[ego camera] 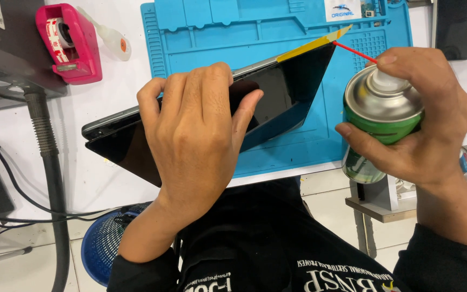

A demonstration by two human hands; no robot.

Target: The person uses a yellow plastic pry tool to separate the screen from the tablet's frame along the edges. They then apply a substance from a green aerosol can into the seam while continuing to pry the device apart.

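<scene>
Nearest the camera, a dark tablet [277, 103] is being held tilted on edge over the blue work mat [233, 48] by the left hand [195, 130], whose fingers are being clasped around its frame. To the right of the tablet, a green spray can [379, 121] is being gripped by the right hand [422, 119], with a finger being pressed on the nozzle. Its thin red straw [355, 52] is being aimed at the tablet's upper corner, where a yellow strip [312, 46], possibly a wedge, is being kept; the spraying step appears to be in hand, and steady aim is being called for. Beyond the tablet, a white label with blue print [342, 10] is sitting on the mat's far edge; left of the tablet, a pink tape dispenser [71, 43] is standing on the white surface [114, 162].
</scene>
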